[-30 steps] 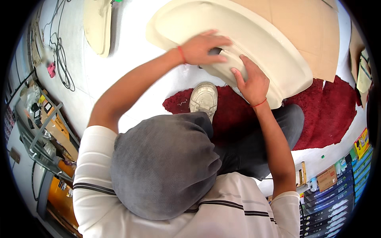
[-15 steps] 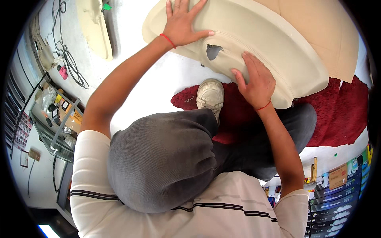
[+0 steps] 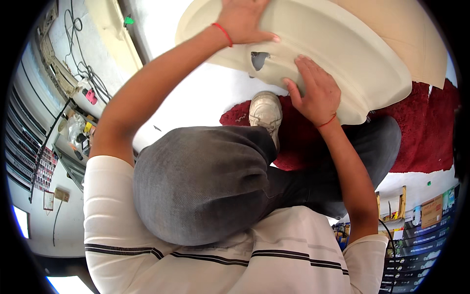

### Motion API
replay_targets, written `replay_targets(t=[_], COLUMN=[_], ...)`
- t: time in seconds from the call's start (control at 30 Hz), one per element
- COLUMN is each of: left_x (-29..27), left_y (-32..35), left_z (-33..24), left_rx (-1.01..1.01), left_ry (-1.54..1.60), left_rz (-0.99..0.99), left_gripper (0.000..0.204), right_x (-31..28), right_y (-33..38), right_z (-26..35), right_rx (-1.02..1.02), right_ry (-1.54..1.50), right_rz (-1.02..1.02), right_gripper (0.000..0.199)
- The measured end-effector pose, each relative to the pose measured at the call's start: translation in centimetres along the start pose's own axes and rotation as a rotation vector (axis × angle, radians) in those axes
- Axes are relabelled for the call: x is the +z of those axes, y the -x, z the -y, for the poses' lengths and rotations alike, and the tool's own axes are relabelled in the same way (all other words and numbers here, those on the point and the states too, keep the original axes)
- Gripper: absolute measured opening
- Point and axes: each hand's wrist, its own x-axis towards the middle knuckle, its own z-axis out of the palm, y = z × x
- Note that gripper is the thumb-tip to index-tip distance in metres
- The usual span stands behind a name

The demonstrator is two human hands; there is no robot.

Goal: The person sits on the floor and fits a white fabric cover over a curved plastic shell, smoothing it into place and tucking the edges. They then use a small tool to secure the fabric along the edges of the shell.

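A beige, curved panel (image 3: 352, 63), which looks like a car's interior trim, lies in front of me with a raised ridge and a seam. Toward its near left side is a dark, ragged-edged hole (image 3: 259, 61). My left hand (image 3: 246, 22) rests on the panel's far left part, thumb stretched out to the right; its fingertips are cut off by the picture's upper edge. On the ridge, right of the hole, lies my right hand (image 3: 317, 95) with fingers extended and thumb apart. Neither hand holds anything.
A tan sheet (image 3: 391, 34) lies beyond the panel. Under its near right side spreads a dark red mat (image 3: 426, 132), beside my shoe (image 3: 265, 110). Another beige panel (image 3: 107, 29) and a black cable (image 3: 81, 54) are far left. Stacked dark boxes (image 3: 416, 255) stand lower right.
My left hand has slid right and farther away along the panel, its fingers passing out of view. My right hand has barely moved over the ridge. The view has shifted slightly.
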Motion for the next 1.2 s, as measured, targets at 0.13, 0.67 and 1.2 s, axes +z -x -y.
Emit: replay_targets(t=[0.13,0.67,1.2], left_x=[0.3,6.5,8.3], left_y=[-1.5,16.8,15.9], left_z=[-3.4,-2.8,-3.1], left_rx=[0.037,-0.085,-0.183], left_ry=[0.05,0.682,0.504], left_rz=[-0.015,-0.153,-0.396], left_gripper=[0.142,0.121,0.111], right_x=[-0.5,-1.4,3.1], right_y=[-0.1,-3.3,-8.3], right_z=[0.3,-3.8,2.8], right_rx=[0.0,-0.065,-0.291], right_ry=[-0.004,-0.39,-0.243], right_rz=[0.022,0.459,0.547], right_gripper=[0.048,0.062,0.093])
